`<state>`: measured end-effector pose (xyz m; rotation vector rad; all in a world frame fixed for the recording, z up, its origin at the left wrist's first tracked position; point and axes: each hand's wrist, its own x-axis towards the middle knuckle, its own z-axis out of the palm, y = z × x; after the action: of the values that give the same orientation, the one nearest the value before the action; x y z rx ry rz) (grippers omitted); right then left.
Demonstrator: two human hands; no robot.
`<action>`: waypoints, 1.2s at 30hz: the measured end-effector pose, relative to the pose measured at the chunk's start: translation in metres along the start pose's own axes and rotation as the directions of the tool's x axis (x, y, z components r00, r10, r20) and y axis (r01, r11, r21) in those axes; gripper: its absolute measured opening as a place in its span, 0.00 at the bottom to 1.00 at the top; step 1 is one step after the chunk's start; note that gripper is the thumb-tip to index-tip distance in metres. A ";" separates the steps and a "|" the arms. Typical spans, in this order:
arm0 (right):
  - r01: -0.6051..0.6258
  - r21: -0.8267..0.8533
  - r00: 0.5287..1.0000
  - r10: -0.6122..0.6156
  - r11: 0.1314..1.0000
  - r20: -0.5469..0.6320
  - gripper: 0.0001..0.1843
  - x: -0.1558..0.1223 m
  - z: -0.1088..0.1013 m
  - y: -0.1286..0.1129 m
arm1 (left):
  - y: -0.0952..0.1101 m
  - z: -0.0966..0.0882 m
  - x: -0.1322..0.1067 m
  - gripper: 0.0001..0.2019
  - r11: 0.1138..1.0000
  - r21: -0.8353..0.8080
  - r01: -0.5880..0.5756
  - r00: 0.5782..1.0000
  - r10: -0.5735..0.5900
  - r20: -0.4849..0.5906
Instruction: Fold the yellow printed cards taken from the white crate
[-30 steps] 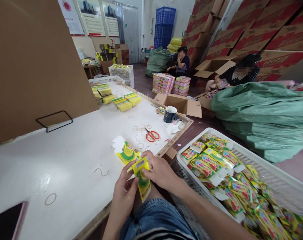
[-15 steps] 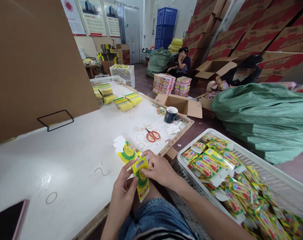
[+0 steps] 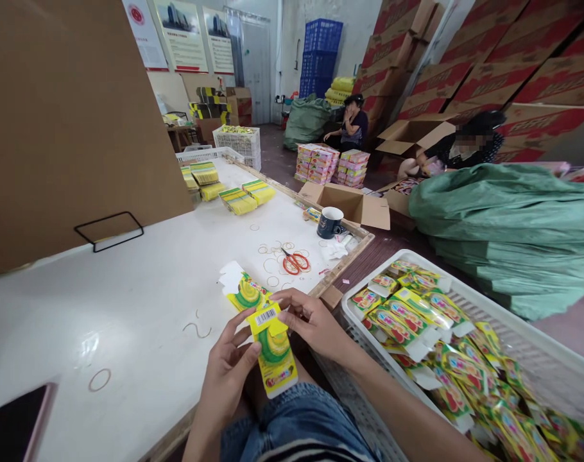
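Between my two hands is a small yellow and green carton (image 3: pixel 274 353) with a barcode near its upper end, held above my lap at the table edge. My left hand (image 3: pixel 229 359) grips its left side, thumb on the front. At the upper right corner, my right hand (image 3: pixel 311 321) pinches it with thumb and fingers. Just behind lies a group of flat printed cartons (image 3: pixel 246 290) with white flaps on the white table (image 3: pixel 142 321). Whether the held carton is flat or opened out, I cannot tell.
Red-handled scissors (image 3: pixel 296 262) lie among rubber bands, near a dark mug (image 3: pixel 330 222). Bundled cartons (image 3: pixel 238 200) sit farther back. A phone (image 3: pixel 17 423) rests at left. On my right, a white crate (image 3: pixel 484 292) holds many cartons. Two people sit beyond.
The carton has turned to show more of its front face, its lower end swinging right. My right fingers have shifted along its upper edge, and my left hand has moved slightly left.
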<state>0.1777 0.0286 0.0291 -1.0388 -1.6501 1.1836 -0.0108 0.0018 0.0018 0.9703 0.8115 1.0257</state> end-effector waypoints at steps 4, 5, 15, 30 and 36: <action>-0.021 0.086 0.999 0.019 0.996 0.033 0.13 -0.001 0.000 0.001 | -0.001 -0.001 -0.001 0.31 1.000 -0.029 -0.001 1.000 0.001 0.013; -0.039 0.109 0.998 0.035 0.993 0.043 0.13 -0.001 -0.001 0.001 | -0.001 -0.001 -0.002 0.31 0.999 -0.037 0.001 1.000 0.000 0.013; -0.151 0.016 0.987 0.151 0.988 -0.044 0.12 -0.010 -0.015 -0.004 | -0.019 0.024 0.007 0.25 0.990 0.131 -0.057 0.998 0.058 -0.007; -0.299 -0.517 0.947 0.182 0.802 -0.266 0.19 0.022 -0.028 0.029 | -0.058 -0.016 0.033 0.23 0.565 0.799 -0.204 0.937 0.349 -0.007; -0.271 -0.309 0.940 0.182 0.912 -0.287 0.09 0.049 0.005 0.058 | -0.048 -0.012 0.025 0.22 0.706 0.686 -0.179 0.940 0.328 -0.092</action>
<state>0.1668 0.0853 -0.0198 -1.5742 -1.5936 0.8724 0.0013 0.0182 -0.0496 1.6536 1.3012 1.1028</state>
